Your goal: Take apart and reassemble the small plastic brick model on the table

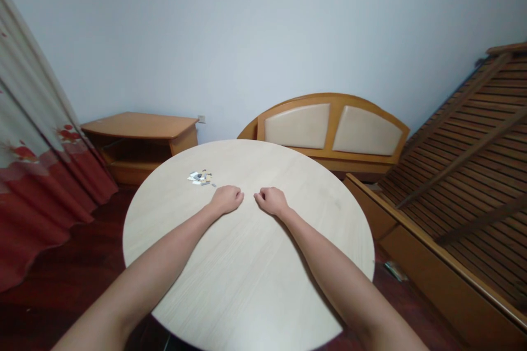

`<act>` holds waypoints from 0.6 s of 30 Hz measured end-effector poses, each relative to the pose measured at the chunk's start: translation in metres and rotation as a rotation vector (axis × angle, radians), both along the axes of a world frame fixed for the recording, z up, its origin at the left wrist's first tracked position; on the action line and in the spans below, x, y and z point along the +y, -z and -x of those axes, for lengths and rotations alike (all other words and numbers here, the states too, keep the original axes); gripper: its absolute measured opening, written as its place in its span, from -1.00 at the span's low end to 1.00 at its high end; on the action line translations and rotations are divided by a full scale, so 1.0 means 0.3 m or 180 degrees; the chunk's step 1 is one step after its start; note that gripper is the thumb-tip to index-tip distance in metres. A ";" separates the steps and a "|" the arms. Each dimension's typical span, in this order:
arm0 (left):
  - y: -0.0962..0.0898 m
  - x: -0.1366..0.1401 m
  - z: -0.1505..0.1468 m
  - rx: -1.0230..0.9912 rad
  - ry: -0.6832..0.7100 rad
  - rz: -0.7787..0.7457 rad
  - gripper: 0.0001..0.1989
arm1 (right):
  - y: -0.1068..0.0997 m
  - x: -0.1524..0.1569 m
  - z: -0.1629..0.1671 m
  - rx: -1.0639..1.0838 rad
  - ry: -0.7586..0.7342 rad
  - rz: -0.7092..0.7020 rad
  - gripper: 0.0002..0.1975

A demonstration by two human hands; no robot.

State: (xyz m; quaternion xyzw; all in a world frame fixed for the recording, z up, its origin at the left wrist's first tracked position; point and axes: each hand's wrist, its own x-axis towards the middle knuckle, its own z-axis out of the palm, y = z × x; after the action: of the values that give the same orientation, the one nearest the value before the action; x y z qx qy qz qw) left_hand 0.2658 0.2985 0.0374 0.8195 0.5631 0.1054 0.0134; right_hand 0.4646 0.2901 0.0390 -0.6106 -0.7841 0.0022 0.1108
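Note:
My left hand [227, 199] rests on the round pale wood-grain table [255, 279], curled into a loose fist with nothing visible in it. Across a small gap, my right hand [272, 201] lies on the same tabletop, its fingers likewise curled in and holding nothing I can see. Just beyond and to the left of my left hand is a small pile of flat pieces [200, 177] in white, grey and tan; they look like little building bricks, but are too small to tell for sure. Neither hand touches the pile.
A low wooden cabinet [144, 126] stands behind the table at left, beside a red and white curtain [45, 175]. A padded headboard [296, 126] leans at the back wall. A wooden bed frame with slats [473, 175] fills the right side. A small flat item [396, 271] lies on the floor.

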 end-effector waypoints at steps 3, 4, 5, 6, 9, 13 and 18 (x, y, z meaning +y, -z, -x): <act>0.018 0.001 0.010 -0.0034 0.0000 -0.0070 -0.57 | -0.008 -0.003 -0.002 -0.0032 -0.0111 0.0067 -0.60; 0.021 0.001 0.012 -0.0049 0.0000 -0.0082 -0.58 | -0.010 -0.003 -0.004 -0.0040 -0.0143 0.0077 -0.60; 0.021 0.000 0.012 -0.0058 0.0003 -0.0089 -0.58 | -0.011 -0.003 -0.007 -0.0045 -0.0167 0.0077 -0.60; 0.021 0.000 0.012 -0.0065 0.0004 -0.0089 -0.58 | -0.012 -0.003 -0.010 -0.0047 -0.0183 0.0071 -0.60; 0.021 -0.001 0.011 -0.0099 0.0015 -0.0106 -0.59 | -0.012 -0.002 -0.015 -0.0038 -0.0200 0.0045 -0.60; 0.023 0.001 0.014 -0.0146 0.0002 -0.0089 -0.60 | -0.010 0.002 -0.015 -0.0024 -0.0209 0.0064 -0.61; 0.020 -0.001 0.015 -0.0152 0.0017 -0.0069 -0.59 | -0.002 0.005 -0.017 -0.0001 -0.0246 0.0012 -0.61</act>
State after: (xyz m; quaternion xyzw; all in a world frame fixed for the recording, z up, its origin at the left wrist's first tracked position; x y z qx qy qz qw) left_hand 0.2613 0.2982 0.0312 0.8183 0.5593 0.1310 0.0183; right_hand 0.4699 0.2916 0.0397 -0.5801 -0.8071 0.0079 0.1094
